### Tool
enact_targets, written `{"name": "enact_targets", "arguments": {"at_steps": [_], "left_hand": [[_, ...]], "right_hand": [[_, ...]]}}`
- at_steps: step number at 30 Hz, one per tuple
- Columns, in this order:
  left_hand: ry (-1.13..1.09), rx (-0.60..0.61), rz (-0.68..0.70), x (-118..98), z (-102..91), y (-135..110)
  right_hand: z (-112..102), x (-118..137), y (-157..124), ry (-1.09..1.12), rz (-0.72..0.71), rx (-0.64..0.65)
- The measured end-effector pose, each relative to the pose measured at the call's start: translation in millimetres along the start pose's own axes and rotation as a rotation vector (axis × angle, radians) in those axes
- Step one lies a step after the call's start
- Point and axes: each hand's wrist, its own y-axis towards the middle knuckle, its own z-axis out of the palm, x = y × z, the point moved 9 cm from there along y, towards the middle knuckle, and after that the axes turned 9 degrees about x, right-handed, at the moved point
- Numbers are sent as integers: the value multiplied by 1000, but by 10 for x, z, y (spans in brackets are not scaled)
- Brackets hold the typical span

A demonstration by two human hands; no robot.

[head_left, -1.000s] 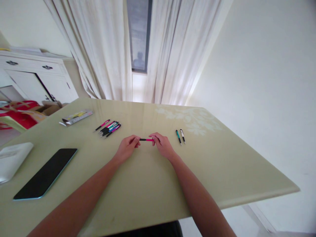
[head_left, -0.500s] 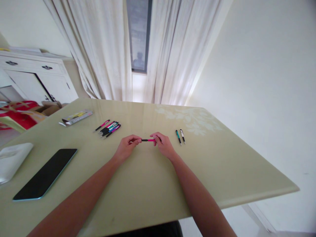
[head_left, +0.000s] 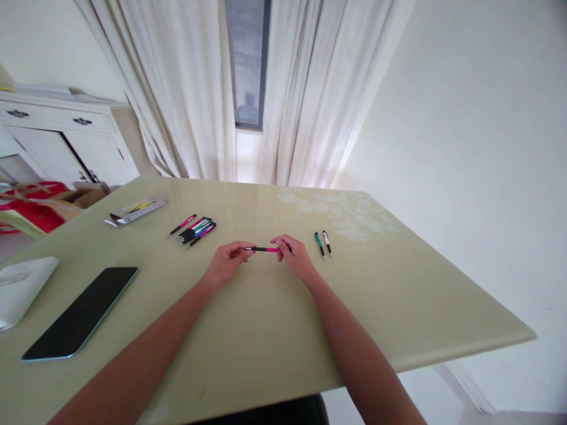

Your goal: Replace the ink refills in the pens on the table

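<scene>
Between my two hands a pink and black pen (head_left: 266, 249) lies sideways, just above the table. My left hand (head_left: 227, 261) pinches its pointed metal end, part of which shows at the fingertips. Around the pink end, my right hand (head_left: 294, 258) has its thumb and fingers closed, hiding the pen's back end. To the right of that hand lie a green and black pen (head_left: 319, 245) and a white and black pen (head_left: 326, 242), side by side. Beyond my left hand is a bunch of several colored pens (head_left: 197, 231), with a separate pink pen (head_left: 182, 225) beside it.
The pale green table (head_left: 266, 330) carries a dark tablet-like slab (head_left: 82, 313) and a white object (head_left: 24, 286) at the left. Farther back lies an opened box (head_left: 137, 211). A white cabinet (head_left: 66, 133) and red bags (head_left: 39, 206) stand past the left edge.
More of the pen's metal tip shows at my left fingers, and the pen's visible part has shifted slightly right along with my right hand. The other pens lie as before.
</scene>
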Motion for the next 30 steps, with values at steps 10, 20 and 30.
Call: {"name": "enact_targets", "arguments": {"at_steps": [10, 20, 30], "left_hand": [[63, 8, -5, -50, 15, -14], [120, -24, -1, -27, 2, -18], [177, 70, 35, -84, 75, -8]], "right_hand": [[30, 4, -6, 6, 8, 23], [32, -3, 3, 23, 21, 23], [48, -108, 19, 109, 78, 42]]}}
